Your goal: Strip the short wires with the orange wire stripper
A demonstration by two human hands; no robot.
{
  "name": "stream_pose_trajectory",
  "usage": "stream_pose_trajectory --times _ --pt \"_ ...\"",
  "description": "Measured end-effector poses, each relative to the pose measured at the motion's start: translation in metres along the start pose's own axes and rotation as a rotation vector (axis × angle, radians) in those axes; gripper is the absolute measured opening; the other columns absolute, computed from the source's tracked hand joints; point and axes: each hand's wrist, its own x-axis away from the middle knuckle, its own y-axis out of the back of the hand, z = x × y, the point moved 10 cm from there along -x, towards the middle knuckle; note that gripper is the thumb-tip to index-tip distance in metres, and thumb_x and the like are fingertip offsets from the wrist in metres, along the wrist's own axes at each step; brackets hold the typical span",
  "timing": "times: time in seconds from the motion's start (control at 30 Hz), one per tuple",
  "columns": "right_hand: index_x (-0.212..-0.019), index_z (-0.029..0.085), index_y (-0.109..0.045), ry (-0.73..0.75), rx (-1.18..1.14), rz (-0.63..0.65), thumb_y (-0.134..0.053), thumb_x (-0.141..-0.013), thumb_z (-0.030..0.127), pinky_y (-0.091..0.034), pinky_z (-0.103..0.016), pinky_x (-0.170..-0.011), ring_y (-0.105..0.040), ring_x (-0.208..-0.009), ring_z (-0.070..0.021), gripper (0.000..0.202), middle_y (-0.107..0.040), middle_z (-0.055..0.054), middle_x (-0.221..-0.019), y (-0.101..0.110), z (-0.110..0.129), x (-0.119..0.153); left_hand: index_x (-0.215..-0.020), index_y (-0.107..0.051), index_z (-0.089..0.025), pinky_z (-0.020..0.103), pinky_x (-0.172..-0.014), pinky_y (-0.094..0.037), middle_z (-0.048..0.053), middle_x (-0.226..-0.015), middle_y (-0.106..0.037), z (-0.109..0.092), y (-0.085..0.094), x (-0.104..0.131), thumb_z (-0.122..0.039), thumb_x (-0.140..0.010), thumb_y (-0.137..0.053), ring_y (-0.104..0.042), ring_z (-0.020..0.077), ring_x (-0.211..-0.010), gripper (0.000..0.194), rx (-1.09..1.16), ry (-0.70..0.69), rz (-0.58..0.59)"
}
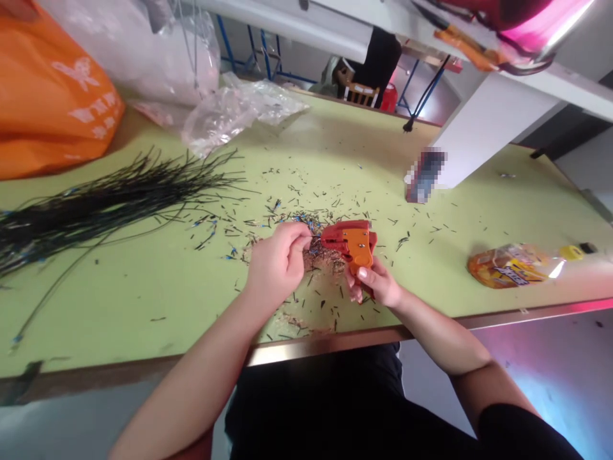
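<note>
My right hand point(376, 281) is wrapped round the handle of a red and orange wire stripper point(352, 241), its jaws pointing left. Close to those jaws, my left hand point(282, 255) is closed in a pinch on a thin wire point(315, 237), whose end reaches toward the tool's mouth. Whether the jaws grip the wire is too small to make out. Beneath and around both hands lie many black insulation scraps point(311, 220), some with blue bits, and fine copper-coloured strands point(292, 319). A large bundle of black wires point(119, 198) stretches across the table's left side.
An orange bag point(52, 96) and clear plastic bags point(239, 115) occupy the back left of the green table point(143, 319). On the right lies a drink bottle point(517, 265) on its side. A blurred dark object point(425, 176) leans near a white post point(498, 121).
</note>
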Motion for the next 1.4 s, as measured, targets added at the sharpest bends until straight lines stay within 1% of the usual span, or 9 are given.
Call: stream_pose_trajectory --times 0.17,0.27,0.33,0.5,0.67,0.93,1.07,1.23,1.4 --pt "-0.076 0.025 -0.058 0.341 -0.051 -0.169 -0.062 -0.1 0.055 -0.055 -0.028 -0.058 -0.054 -0.053 -0.0136 0.038 -0.051 0.004 -0.058 0.024 0.057 0.014 -0.097 -0.057 -0.023 0.03 -0.061 -0.05 -0.002 -0.076 -0.065 0.045 0.041 -0.011 -0.02 -0.094 -0.061 -0.063 0.0146 -0.066 0.006 0.157 0.102 -0.239" --pt "-0.085 0.027 -0.056 0.713 0.017 -0.685 -0.061 -0.098 0.049 -0.059 -0.033 -0.078 -0.06 -0.07 -0.0155 0.026 -0.053 0.003 -0.074 0.12 0.12 0.047 -0.102 -0.05 -0.022 0.026 -0.054 -0.035 -0.006 -0.074 -0.057 0.097 0.086 -0.011 -0.026 -0.103 -0.054 -0.052 0.0095 -0.061 0.006 0.378 0.221 -0.61" --pt "-0.091 0.027 -0.057 0.75 0.379 -0.983 -0.065 -0.092 0.042 -0.058 -0.041 -0.092 -0.066 -0.087 -0.0197 0.017 -0.062 0.0 -0.087 0.175 0.149 0.06 -0.101 -0.048 -0.023 0.026 -0.052 -0.032 -0.006 -0.074 -0.057 0.108 0.08 -0.018 -0.033 -0.101 -0.059 -0.049 0.0087 -0.058 0.015 0.492 0.231 -0.559" --pt "-0.118 0.017 -0.064 0.024 1.445 -0.988 -0.057 -0.091 0.023 -0.028 -0.067 -0.125 -0.034 -0.156 -0.0401 0.029 -0.046 -0.022 -0.162 0.264 0.134 0.012 -0.101 -0.054 -0.024 0.031 -0.061 -0.045 -0.001 -0.077 -0.067 0.071 0.027 -0.016 -0.032 -0.101 -0.055 -0.061 0.0149 -0.066 0.008 0.264 0.195 -0.209" --pt "-0.134 0.009 -0.062 -0.341 1.619 -0.867 -0.053 -0.093 0.02 -0.011 -0.074 -0.127 -0.01 -0.164 -0.047 0.044 -0.028 -0.022 -0.176 0.294 0.093 -0.008 -0.098 -0.052 -0.025 0.029 -0.057 -0.044 -0.002 -0.078 -0.07 0.063 0.014 -0.014 -0.031 -0.102 -0.05 -0.057 0.0139 -0.056 0.008 0.139 0.213 -0.086" --pt "-0.122 0.017 -0.064 -0.05 1.161 -0.898 -0.056 -0.093 0.026 -0.02 -0.065 -0.13 -0.025 -0.162 -0.0369 0.031 -0.04 -0.02 -0.17 0.233 0.098 0.002 -0.101 -0.051 -0.025 0.028 -0.054 -0.044 -0.001 -0.082 -0.072 0.069 0.008 -0.013 -0.032 -0.104 -0.049 -0.056 0.0134 -0.054 0.008 0.16 0.244 -0.04" --pt "-0.107 0.022 -0.065 -0.004 0.721 -0.67 -0.056 -0.097 0.054 -0.057 -0.05 -0.105 -0.072 -0.117 -0.028 0.035 -0.074 -0.014 -0.126 0.154 0.063 -0.009 -0.105 -0.052 -0.024 0.027 -0.056 -0.047 0.002 -0.086 -0.074 0.069 -0.003 -0.009 -0.034 -0.105 -0.05 -0.059 0.0139 -0.059 0.01 0.189 0.233 0.003" --pt "-0.097 0.022 -0.06 -0.121 -0.254 -0.159 -0.075 -0.086 0.063 -0.063 -0.042 -0.082 -0.076 -0.088 -0.0232 0.045 -0.078 -0.007 -0.097 0.035 0.006 -0.026 -0.109 -0.052 -0.024 0.026 -0.057 -0.05 0.003 -0.089 -0.075 0.06 -0.01 -0.006 -0.035 -0.105 -0.05 -0.061 0.0127 -0.06 0.012 0.278 0.18 -0.014" --pt "-0.098 0.021 -0.062 -0.234 -0.371 -0.013 -0.075 -0.088 0.062 -0.063 -0.041 -0.079 -0.076 -0.085 -0.0237 0.045 -0.078 -0.007 -0.092 -0.008 -0.019 -0.016 -0.113 -0.056 -0.022 0.025 -0.062 -0.054 0.004 -0.091 -0.077 0.046 -0.011 -0.003 -0.035 -0.108 -0.047 -0.067 0.0125 -0.065 0.017 0.279 0.113 -0.019"
